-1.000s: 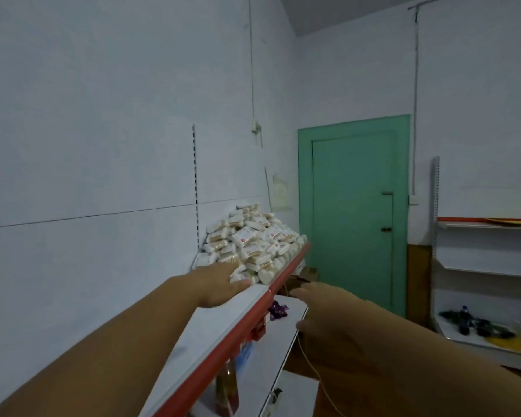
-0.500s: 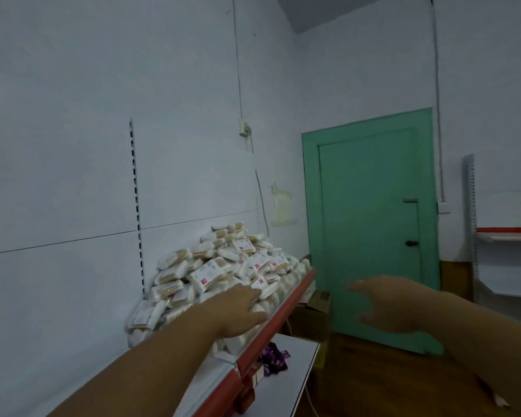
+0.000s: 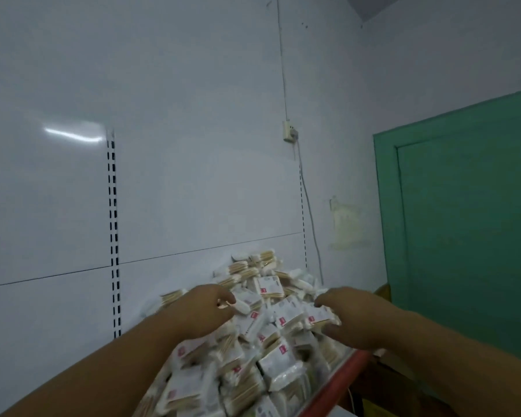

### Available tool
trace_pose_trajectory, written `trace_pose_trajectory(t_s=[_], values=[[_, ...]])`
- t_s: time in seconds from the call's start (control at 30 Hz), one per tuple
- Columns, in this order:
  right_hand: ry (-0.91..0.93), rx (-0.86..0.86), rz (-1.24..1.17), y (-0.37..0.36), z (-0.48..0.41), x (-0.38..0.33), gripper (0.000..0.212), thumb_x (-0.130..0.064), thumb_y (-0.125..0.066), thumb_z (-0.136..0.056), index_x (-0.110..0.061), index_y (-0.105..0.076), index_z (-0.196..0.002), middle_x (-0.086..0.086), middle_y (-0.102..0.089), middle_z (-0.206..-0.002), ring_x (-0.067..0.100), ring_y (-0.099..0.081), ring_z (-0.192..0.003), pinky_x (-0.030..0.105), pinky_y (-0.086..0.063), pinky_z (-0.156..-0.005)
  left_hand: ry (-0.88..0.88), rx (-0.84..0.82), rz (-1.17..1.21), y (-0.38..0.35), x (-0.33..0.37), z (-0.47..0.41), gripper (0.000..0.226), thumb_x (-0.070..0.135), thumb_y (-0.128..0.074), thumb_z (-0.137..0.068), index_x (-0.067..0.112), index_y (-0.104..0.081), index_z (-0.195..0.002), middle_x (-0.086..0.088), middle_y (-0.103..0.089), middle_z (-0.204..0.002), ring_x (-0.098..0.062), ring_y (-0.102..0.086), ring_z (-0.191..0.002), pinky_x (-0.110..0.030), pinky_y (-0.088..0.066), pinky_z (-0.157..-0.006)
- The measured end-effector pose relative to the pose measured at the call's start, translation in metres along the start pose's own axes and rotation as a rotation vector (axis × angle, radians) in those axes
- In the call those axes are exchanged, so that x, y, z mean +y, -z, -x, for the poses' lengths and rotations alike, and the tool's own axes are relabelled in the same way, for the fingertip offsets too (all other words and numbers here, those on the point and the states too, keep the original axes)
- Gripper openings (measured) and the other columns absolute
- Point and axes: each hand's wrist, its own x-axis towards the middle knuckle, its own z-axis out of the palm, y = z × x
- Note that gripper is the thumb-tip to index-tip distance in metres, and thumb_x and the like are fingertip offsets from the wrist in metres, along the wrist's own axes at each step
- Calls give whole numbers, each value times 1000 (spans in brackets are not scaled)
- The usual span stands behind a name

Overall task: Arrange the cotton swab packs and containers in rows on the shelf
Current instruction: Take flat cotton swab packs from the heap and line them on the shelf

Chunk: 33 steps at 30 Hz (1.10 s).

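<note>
Both hands have reached the cotton swab packs (image 3: 253, 359), heaped on the red-edged shelf (image 3: 346, 375), left hand (image 3: 203, 311) curled on top — grip unclear, right hand (image 3: 354, 322) pinching one pack (image 3: 320, 316), red labels (image 3: 282, 321) too blurry to read, white wall panel (image 3: 193, 191) behind, green door (image 3: 463, 236) beyond.

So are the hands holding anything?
Right hand pinches a cotton swab pack by its right end. Left hand lies on the pile; its hold cannot be told.
</note>
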Motion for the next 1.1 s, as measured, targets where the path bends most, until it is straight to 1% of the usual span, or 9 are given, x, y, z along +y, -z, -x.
trace_pose_trajectory(t_s=[0.23, 0.37, 0.5, 0.57, 0.67, 0.8, 0.9, 1.03, 1.1], values=[[111, 26, 48, -19, -121, 33, 51, -46, -50, -93, -29, -39, -140, -3, -42, -142, 18, -42, -127, 33, -37, -103, 43, 125, -38, -3, -27, -113, 32, 34, -57, -92, 23, -62, -122, 3, -60, -127, -14, -54, -113, -24, -40, -92], [76, 158, -50, -22, -181, 62, 51, -43, -54, -92, -29, -39, -139, -4, -41, -144, 17, -47, -123, 32, -39, -101, 33, 202, -34, -9, -30, -182, 42, 28, -56, -93, 20, -51, -134, 0, -54, -136, -18, -51, -119, -26, -37, -94], [128, 148, -79, -39, -232, 77, 52, -40, -54, -92, -29, -38, -140, -3, -39, -145, 18, -48, -122, 32, -40, -100, 94, 72, -42, -31, -32, -229, 58, 25, -55, -92, 25, -34, -146, -3, -39, -150, -23, -41, -132, -34, -34, -107], [161, 185, -144, -48, -259, 78, 50, -38, -55, -92, -27, -40, -139, -3, -41, -144, 17, -47, -123, 31, -38, -100, 126, 35, -93, -40, -36, -246, 52, 28, -53, -94, 25, -39, -144, -2, -43, -148, -23, -42, -132, -33, -34, -107], [245, 264, -254, -62, -295, 77, 44, -31, -56, -91, -25, -47, -134, -4, -47, -139, 16, -46, -123, 27, -35, -100, 175, 108, -142, -44, -36, -258, 35, 36, -56, -92, 24, -62, -124, 0, -61, -128, -20, -54, -115, -28, -41, -92], [343, 222, -378, -68, -338, 77, 45, -29, -64, -85, -28, -54, -128, -7, -51, -135, 14, -46, -123, 31, -38, -102, 234, 220, 62, -31, -34, -256, 19, 30, -63, -89, 20, -74, -100, 4, -72, -93, -8, -65, -81, -21, -46, -70], [416, 112, -409, -69, -363, 80, 28, -32, -70, -78, -31, -67, -106, -12, -65, -106, 12, -59, -102, 29, -48, -85, 333, 283, 336, -15, -34, -244, 14, 20, -60, -94, 12, -71, -91, -1, -70, -71, -8, -66, -55, -19, -48, -47], [488, 190, -583, -68, -384, 83, 12, -32, -66, -85, -24, -71, -92, -9, -69, -91, 12, -62, -87, 24, -47, -74, 443, 411, 839, 5, -37, -220, 14, 12, -53, -98, 5, -61, -89, -17, -72, -85, -27, -73, -74, -30, -59, -58], [456, 251, -850, -61, -388, 81, 9, -24, -62, -91, -22, -70, -88, -5, -70, -88, 13, -64, -81, 21, -47, -69, 463, 458, 908, 10, -42, -208, 9, 6, -54, -95, 5, -62, -91, -19, -72, -96, -29, -73, -83, -32, -60, -68]])
